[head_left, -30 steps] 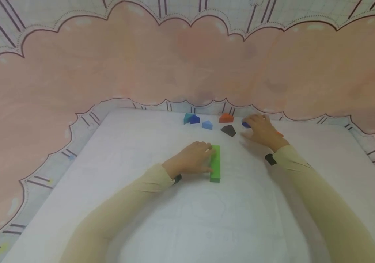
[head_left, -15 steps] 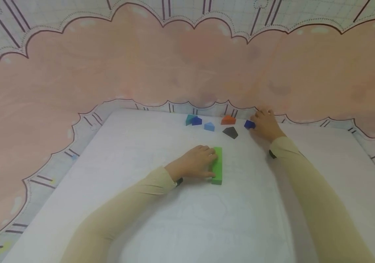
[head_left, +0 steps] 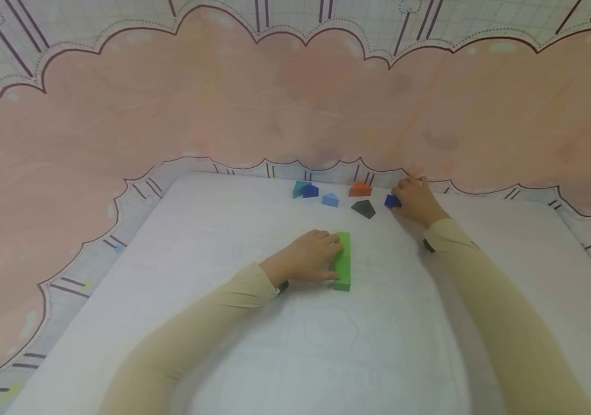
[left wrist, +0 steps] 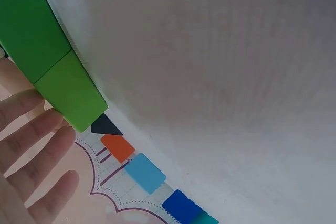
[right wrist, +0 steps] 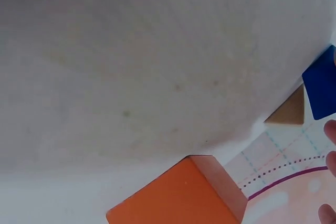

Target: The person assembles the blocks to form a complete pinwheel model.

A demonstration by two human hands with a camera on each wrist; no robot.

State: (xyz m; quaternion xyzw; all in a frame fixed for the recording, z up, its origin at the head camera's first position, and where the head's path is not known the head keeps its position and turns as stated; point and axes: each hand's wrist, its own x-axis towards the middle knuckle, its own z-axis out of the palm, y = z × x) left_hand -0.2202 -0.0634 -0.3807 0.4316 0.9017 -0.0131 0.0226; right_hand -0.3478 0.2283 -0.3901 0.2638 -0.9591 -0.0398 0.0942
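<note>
In the head view my left hand (head_left: 307, 256) lies along the left side of a long green block (head_left: 344, 268), its fingertips over the near edge. The left wrist view shows those fingers fairly straight against the green block (left wrist: 73, 90), which has a seam across it. Farther right, my right hand (head_left: 416, 200) pinches a dark blue block (head_left: 391, 202) at the table's far edge. Only part of that blue block (right wrist: 321, 85) and a few fingertips show in the right wrist view. An orange block (right wrist: 181, 195) and a tan triangular block (right wrist: 291, 109) lie near it.
Along the far edge stand a teal block (head_left: 299, 187), another dark blue block (head_left: 310, 191), a light blue block (head_left: 329, 200), an orange block (head_left: 360, 189) and a black one (head_left: 363, 208). A patterned cloth backdrop (head_left: 254, 98) rises behind the white table (head_left: 285, 346).
My right hand has moved from over the dark blue block to its right side, then drawn the block slightly nearer. The left hand has stayed at the green block.
</note>
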